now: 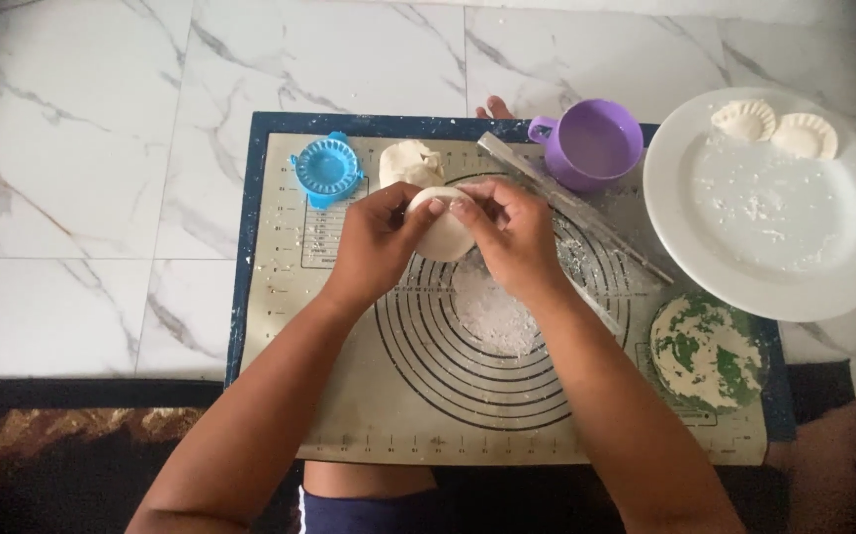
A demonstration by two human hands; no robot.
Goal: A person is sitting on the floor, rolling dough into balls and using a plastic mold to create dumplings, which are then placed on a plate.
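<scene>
Holding a round of dough (445,234) above the mat (369,396), the left hand (377,242) and right hand (515,237) pinch its upper rim with fingers curled shut, so shaping looks underway, calling next for gentle, even turning, flour (495,314) just below.

A pale cream mat (369,396) with a navy border and black rings is lying on white, grey-veined marble floor (72,148), showing off-white dough (445,235), a blue dumpling press (326,168), a purple cup (594,143), a white plate (774,267) and a green, flour-smeared lid (707,351).
</scene>
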